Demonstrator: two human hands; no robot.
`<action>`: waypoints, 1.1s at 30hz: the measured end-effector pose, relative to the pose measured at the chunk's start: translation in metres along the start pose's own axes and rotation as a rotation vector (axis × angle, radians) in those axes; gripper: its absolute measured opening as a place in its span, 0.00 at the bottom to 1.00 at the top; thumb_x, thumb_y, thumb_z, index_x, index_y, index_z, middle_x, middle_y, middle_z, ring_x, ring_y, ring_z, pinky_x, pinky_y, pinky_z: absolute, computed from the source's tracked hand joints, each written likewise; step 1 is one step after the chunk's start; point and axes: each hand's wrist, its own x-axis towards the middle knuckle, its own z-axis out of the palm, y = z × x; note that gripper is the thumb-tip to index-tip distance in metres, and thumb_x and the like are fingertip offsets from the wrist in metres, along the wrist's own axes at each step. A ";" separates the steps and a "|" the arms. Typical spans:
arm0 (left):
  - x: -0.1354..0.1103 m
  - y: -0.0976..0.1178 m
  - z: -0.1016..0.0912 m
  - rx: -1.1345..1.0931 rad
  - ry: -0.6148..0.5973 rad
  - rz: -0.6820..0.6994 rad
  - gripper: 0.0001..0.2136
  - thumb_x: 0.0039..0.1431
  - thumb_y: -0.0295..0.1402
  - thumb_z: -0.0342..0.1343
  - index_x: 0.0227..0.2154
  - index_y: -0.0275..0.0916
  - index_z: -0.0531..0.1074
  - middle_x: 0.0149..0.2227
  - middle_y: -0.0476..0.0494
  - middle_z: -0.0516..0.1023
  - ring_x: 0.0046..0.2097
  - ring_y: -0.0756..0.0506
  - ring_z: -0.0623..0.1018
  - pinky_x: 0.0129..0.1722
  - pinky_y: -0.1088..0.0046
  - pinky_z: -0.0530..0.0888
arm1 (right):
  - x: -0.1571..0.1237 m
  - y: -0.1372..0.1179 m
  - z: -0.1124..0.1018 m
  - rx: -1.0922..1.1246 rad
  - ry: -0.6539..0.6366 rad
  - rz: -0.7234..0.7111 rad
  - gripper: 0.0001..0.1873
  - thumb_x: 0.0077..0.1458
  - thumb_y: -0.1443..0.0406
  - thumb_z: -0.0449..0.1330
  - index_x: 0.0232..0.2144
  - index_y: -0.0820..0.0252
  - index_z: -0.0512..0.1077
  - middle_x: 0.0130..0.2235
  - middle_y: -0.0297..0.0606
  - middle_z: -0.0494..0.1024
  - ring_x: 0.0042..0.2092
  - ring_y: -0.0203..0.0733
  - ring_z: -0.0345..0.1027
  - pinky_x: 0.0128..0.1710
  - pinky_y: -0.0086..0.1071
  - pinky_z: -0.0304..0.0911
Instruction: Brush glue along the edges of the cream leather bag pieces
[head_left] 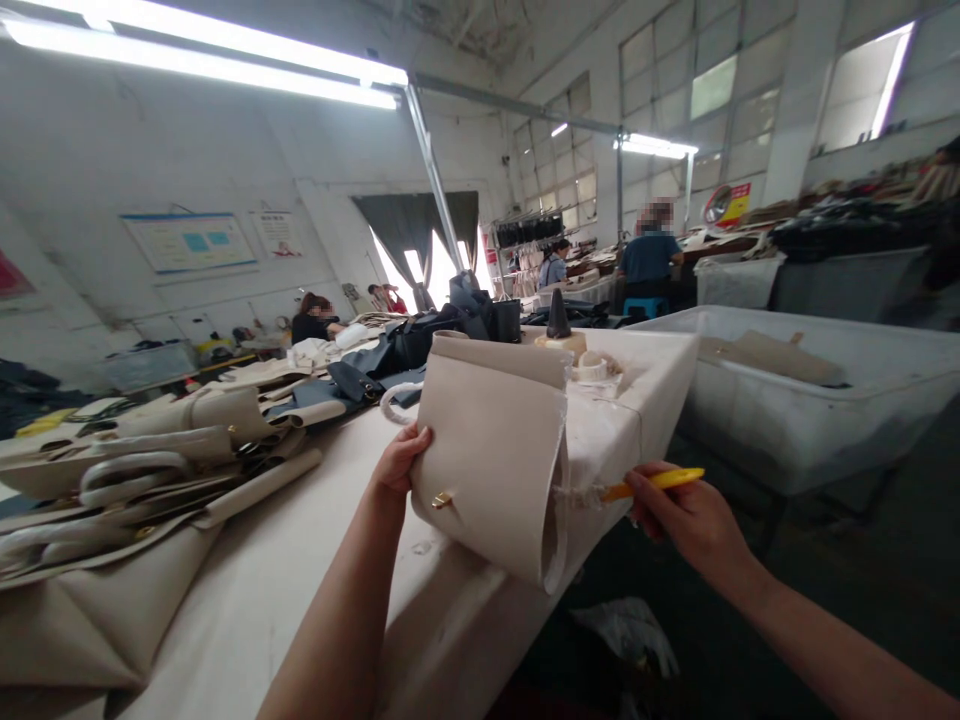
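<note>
My left hand (403, 458) grips the left side of a beige leather bag piece (491, 430), thumb on its front face. The piece is folded over in a curve and held tilted above the table, with a small gold metal clasp (442, 499) low on its front. My right hand (686, 515) is closed round the yellow handle of a brush (619, 491). The brush's pale, clumped end reaches the right-hand edge of the bag piece; whether it touches is hard to make out. A white wrapped handle (400, 400) shows behind the piece.
Beige bag parts (142, 470) with wrapped handles are heaped on the table (300, 570) at left, dark blue parts (405, 345) behind. A black cone-topped container (558, 318) and white tub (592, 366) stand near the far corner. A white bin (810, 420) is at right; several people work farther off.
</note>
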 end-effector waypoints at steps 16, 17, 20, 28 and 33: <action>-0.001 -0.001 0.000 0.017 0.049 -0.017 0.15 0.36 0.34 0.68 0.31 0.37 0.76 0.27 0.43 0.81 0.24 0.44 0.78 0.25 0.72 0.75 | 0.048 0.013 0.003 0.631 0.050 0.431 0.11 0.50 0.61 0.60 0.24 0.64 0.68 0.15 0.30 0.66 0.14 0.27 0.53 0.12 0.20 0.48; -0.001 0.000 0.001 0.017 0.058 -0.021 0.15 0.36 0.34 0.68 0.30 0.37 0.76 0.26 0.43 0.81 0.24 0.44 0.78 0.24 0.72 0.75 | 0.052 0.014 0.003 0.631 0.039 0.454 0.11 0.53 0.62 0.58 0.24 0.64 0.67 0.15 0.29 0.65 0.14 0.26 0.53 0.12 0.19 0.49; -0.002 0.001 0.003 0.016 0.075 -0.022 0.15 0.34 0.34 0.69 0.29 0.37 0.77 0.26 0.44 0.81 0.24 0.44 0.78 0.24 0.72 0.75 | 0.066 0.015 0.003 0.605 -0.020 0.546 0.12 0.57 0.66 0.54 0.23 0.64 0.66 0.14 0.29 0.64 0.14 0.26 0.53 0.12 0.18 0.48; -0.002 0.002 0.003 0.023 0.078 -0.012 0.17 0.33 0.34 0.70 0.30 0.37 0.77 0.25 0.43 0.80 0.27 0.41 0.80 0.31 0.69 0.77 | 0.096 0.014 0.007 0.390 -0.087 0.542 0.15 0.58 0.67 0.54 0.20 0.65 0.66 0.13 0.30 0.65 0.12 0.26 0.53 0.10 0.18 0.48; -0.001 -0.001 -0.002 0.010 0.093 -0.021 0.17 0.33 0.33 0.70 0.31 0.36 0.77 0.25 0.42 0.81 0.29 0.39 0.80 0.33 0.67 0.78 | 0.107 0.009 0.010 0.221 -0.061 0.347 0.14 0.55 0.66 0.57 0.18 0.63 0.65 0.12 0.31 0.67 0.11 0.28 0.55 0.10 0.21 0.51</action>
